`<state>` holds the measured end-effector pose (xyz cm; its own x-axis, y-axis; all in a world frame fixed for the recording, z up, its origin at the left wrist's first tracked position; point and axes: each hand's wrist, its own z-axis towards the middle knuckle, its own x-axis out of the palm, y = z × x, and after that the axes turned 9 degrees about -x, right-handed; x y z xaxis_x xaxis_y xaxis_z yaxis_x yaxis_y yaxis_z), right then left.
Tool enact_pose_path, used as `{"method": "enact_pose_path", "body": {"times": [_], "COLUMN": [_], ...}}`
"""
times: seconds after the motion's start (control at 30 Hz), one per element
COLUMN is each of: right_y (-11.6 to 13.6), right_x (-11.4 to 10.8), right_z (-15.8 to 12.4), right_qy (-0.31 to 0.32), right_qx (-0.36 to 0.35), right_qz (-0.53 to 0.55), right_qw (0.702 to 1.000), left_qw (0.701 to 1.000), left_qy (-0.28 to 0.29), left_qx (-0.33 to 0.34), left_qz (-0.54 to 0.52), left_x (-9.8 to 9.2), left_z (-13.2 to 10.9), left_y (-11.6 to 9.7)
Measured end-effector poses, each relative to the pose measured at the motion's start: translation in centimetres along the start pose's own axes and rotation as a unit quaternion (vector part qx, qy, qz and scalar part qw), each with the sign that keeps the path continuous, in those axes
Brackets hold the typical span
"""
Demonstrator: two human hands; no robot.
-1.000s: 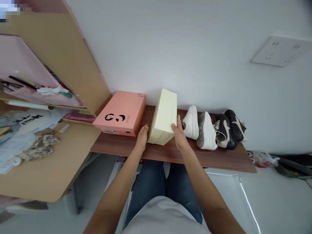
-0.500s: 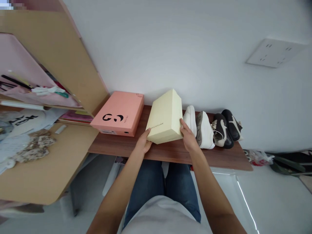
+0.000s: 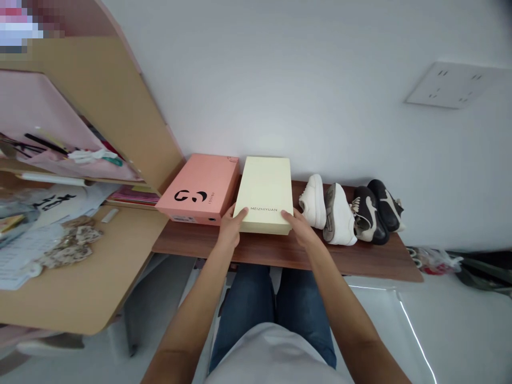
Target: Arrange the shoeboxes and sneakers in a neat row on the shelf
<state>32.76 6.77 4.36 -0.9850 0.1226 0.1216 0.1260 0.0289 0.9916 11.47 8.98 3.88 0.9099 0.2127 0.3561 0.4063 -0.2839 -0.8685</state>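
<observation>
A pale yellow shoebox (image 3: 265, 186), lettered MEIZHIYUAN, lies lid up at the middle of the brown wooden bench (image 3: 276, 250). My left hand (image 3: 231, 228) grips its near left corner, thumb on the lid. At the near right corner my right hand (image 3: 300, 228) holds it the same way. Fingers under the box edges are partly hidden. Left of it, close alongside, sits a pink shoebox (image 3: 202, 184) with black markings. To the right stand white sneakers (image 3: 340, 216) and a pair of black and cream sneakers (image 3: 368, 216).
A desk (image 3: 100, 277) with papers, a scrunchie (image 3: 70, 248) and a shelf unit adjoins the bench on the left. Behind the bench rises a white wall with a socket plate (image 3: 454, 85). Bags (image 3: 438, 261) lie on the floor at the right.
The yellow shoebox has turned from a tilted, angled pose to lie flat and square to the bench, closer to the pink box. Both hands have kept hold of it.
</observation>
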Motion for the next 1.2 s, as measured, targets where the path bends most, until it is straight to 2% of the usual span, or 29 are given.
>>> {"method": "enact_pose_path", "body": {"times": [0.2,0.6,0.93,1.2], "right_y": [-1.7,-4.0,-4.1,-2.8], "right_x": [0.2,-0.6,-0.3,-0.4], "right_z": [0.1,1.3,2.4,3.4], "right_qy": [0.003,0.014,-0.003,0.000], "right_qx": [0.016,0.029,0.016,0.017], "right_qz": [0.036,0.047,0.036,-0.053], "right_qw": [0.999,0.998,0.999,0.998], "left_qw": [0.999,0.999,0.999,0.994], "left_qy": [-0.013,-0.020,-0.019,-0.043], "left_qx": [-0.029,-0.029,-0.027,-0.023], "left_qz": [0.016,0.028,0.027,0.101], "left_x": [-0.5,-0.7,-0.3,0.0], "left_z": [0.7,1.5,2.9,3.3], "left_y": [0.2,1.1,0.9,0.3]}}
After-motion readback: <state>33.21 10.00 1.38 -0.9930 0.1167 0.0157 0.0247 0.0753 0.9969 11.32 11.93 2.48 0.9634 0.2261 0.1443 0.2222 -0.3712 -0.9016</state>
